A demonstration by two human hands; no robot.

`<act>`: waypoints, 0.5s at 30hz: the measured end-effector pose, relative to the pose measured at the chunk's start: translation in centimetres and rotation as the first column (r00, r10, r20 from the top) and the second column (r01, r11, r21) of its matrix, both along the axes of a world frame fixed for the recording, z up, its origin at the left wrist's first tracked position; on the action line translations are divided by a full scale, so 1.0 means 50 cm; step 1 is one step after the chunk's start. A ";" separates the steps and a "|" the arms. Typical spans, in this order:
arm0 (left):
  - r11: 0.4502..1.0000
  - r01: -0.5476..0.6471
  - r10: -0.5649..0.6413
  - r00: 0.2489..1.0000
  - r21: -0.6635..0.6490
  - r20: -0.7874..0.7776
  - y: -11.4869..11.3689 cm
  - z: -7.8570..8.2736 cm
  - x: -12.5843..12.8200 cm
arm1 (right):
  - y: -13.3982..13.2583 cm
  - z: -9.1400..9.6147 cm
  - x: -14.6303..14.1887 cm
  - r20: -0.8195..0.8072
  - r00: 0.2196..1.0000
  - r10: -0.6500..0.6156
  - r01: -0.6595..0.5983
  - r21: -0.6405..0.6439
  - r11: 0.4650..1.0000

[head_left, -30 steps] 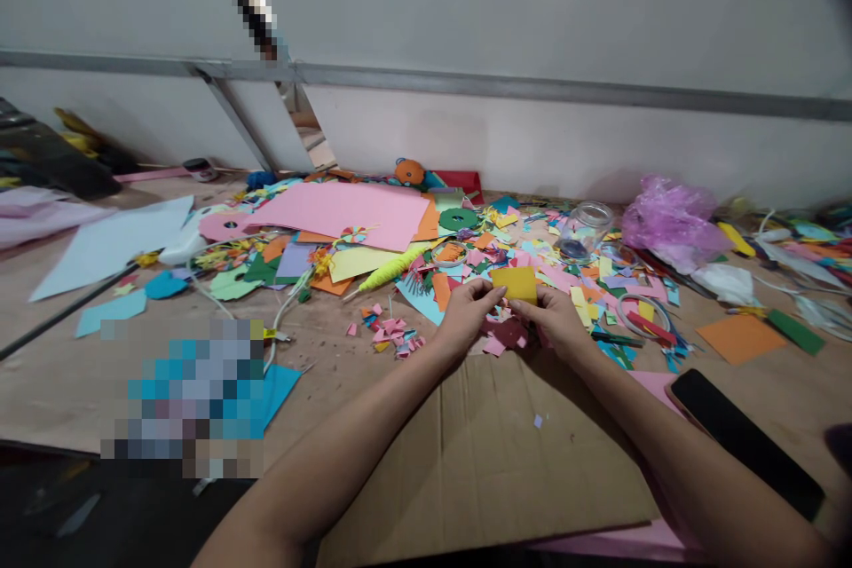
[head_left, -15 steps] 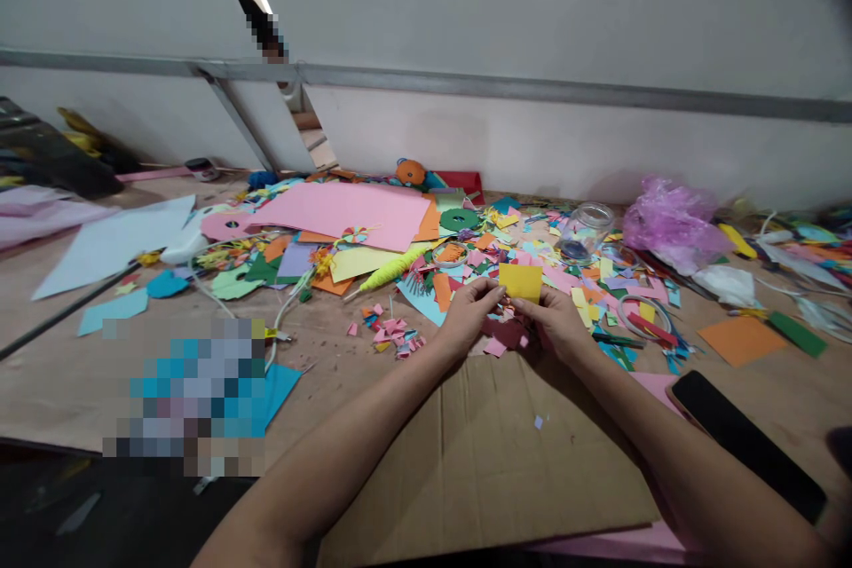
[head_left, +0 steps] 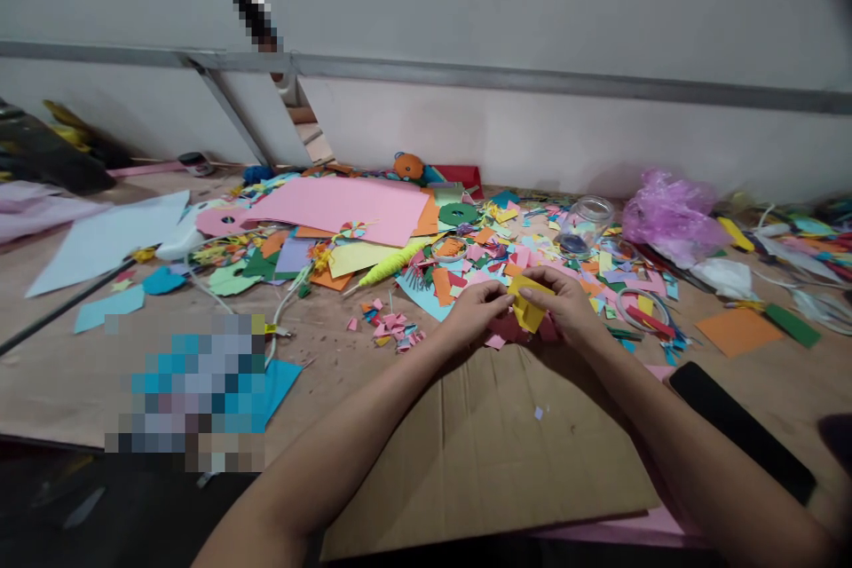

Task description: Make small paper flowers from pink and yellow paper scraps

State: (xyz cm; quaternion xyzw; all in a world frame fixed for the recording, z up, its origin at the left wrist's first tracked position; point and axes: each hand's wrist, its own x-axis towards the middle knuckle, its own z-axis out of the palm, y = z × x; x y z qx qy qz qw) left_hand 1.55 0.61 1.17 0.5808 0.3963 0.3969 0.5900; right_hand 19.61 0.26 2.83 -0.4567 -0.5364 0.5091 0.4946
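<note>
A small yellow square of paper [head_left: 531,312] is held up between my two hands, tilted and apparently bent. My right hand [head_left: 565,302] grips it, thumb across the near face and fingers behind. At its left edge, my left hand [head_left: 476,311] is closed in a pinch on the paper, though its fingertips are partly hidden. Below both hands lies a brown cardboard sheet [head_left: 493,453] bearing a tiny pale scrap [head_left: 539,413]. Dark red and pink paper pieces show just behind the hands.
Coloured paper scraps, a large pink sheet [head_left: 333,209] and a neon yellow cord bundle [head_left: 396,264] lie ahead. A clear jar [head_left: 587,226] and a purple plastic bag [head_left: 672,217] stand behind. A black phone [head_left: 738,430] rests at right; cables cross at left.
The yellow paper, earlier upright and flat between both hands' fingertips, is now tilted and lower. My right hand has shifted its fingers up behind it. The view has moved slightly.
</note>
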 end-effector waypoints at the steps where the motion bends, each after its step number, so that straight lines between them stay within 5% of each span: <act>1: 1.000 0.009 -0.009 1.000 -0.003 0.003 -0.001 0.002 -0.001 | -0.001 0.000 0.000 0.005 1.000 0.010 -0.010 -0.010 1.000; 15: 0.985 0.005 0.016 0.992 -0.173 0.122 -0.022 0.022 0.004 | -0.002 0.003 0.000 0.031 0.999 0.016 -0.017 0.012 1.000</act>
